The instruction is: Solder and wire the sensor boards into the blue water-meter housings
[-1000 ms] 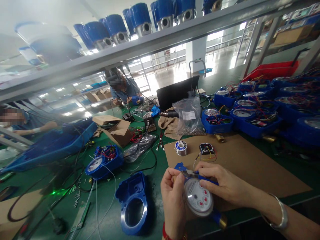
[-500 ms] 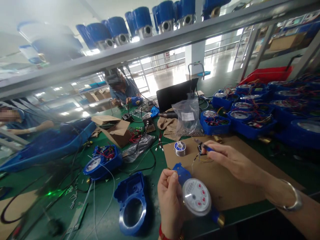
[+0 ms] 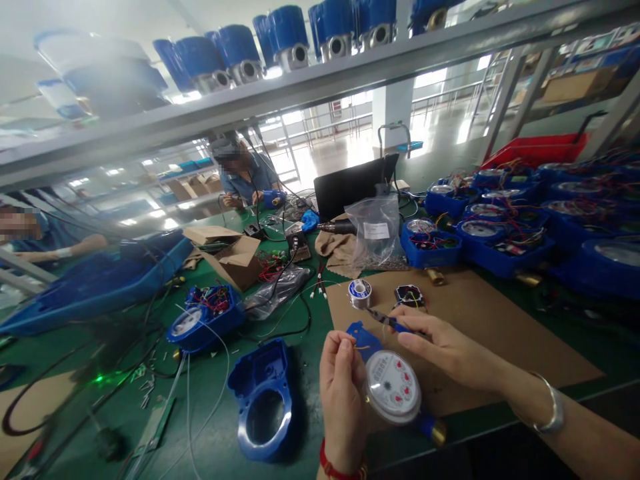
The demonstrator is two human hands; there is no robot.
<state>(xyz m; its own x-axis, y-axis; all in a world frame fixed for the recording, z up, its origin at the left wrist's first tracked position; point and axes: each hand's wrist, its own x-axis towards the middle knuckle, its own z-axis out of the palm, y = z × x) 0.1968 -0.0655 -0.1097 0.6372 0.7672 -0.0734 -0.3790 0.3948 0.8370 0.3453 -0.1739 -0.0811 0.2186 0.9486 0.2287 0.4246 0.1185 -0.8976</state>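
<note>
Got my left hand (image 3: 343,400) wrapped around the water meter (image 3: 391,387), sitting at the edge of the cardboard sheet (image 3: 480,353), while my right hand (image 3: 445,350) pinches little blue-handled pliers (image 3: 393,323) just above it.

Wear check: red cord bracelet (image 3: 340,464) on left wrist, small gold-coloured piece at its edge, just below the left hand (image 3: 343,400). Polished silver bangle (image 3: 550,419) on right wrist, just behind the right hand (image 3: 447,353). Forearms bare.
</note>
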